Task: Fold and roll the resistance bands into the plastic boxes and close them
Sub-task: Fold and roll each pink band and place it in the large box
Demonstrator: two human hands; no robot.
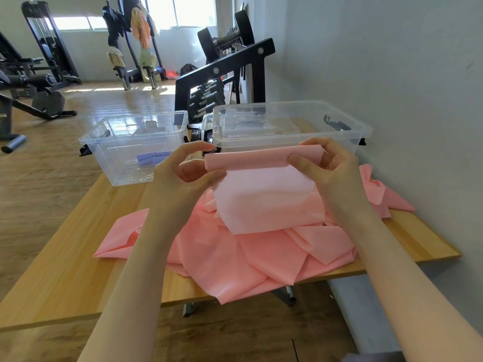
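Fingers of the left hand [187, 168] curl around the left end of the pink band [264, 178] at mid-frame (rolled at its top edge); the right hand [326, 163] pinches its right end, thumb in front.

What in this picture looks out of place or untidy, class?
The pink band pile lies crumpled on the table and droops over its near edge. Both hands, left and right, grip one held-up band.
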